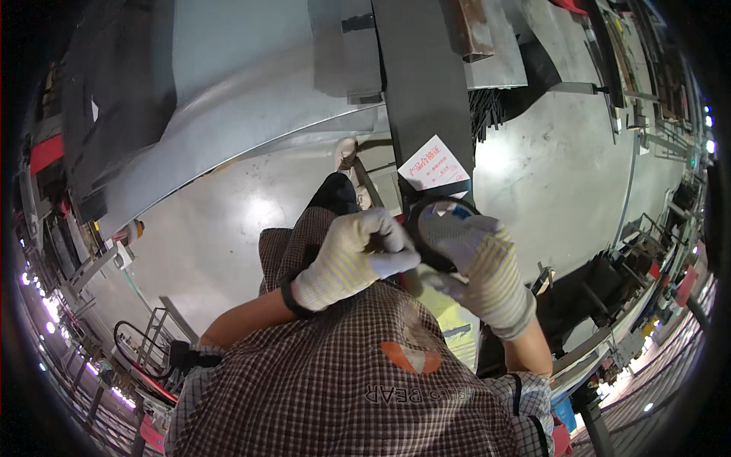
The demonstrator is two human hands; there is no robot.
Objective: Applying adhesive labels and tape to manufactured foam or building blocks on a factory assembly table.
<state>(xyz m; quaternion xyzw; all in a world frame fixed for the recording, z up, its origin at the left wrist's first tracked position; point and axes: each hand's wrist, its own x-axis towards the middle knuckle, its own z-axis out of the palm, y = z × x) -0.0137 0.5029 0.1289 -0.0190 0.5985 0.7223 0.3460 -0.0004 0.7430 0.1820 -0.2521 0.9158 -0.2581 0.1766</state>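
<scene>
Both my hands wear pale work gloves with yellowish stripes, and they are close together in front of my checked apron. My right hand [487, 270] grips a black ring-shaped roll, which looks like a roll of tape [416, 230], by its right side. My left hand [352, 259] is closed in a pinch at the left edge of the roll. Whatever its fingertips hold is too small to make out. Just beyond the roll, a white card [434, 164] with red print lies tilted on a long dark grey metal piece [426, 76].
Large grey metal sheets [244, 68] lie at the far left. A rusty square tube [474, 34] and a bundle of thin dark rods [487, 110] are at the far right. A yellow sheet [454, 324] shows below my right hand. Machinery and racks line both sides.
</scene>
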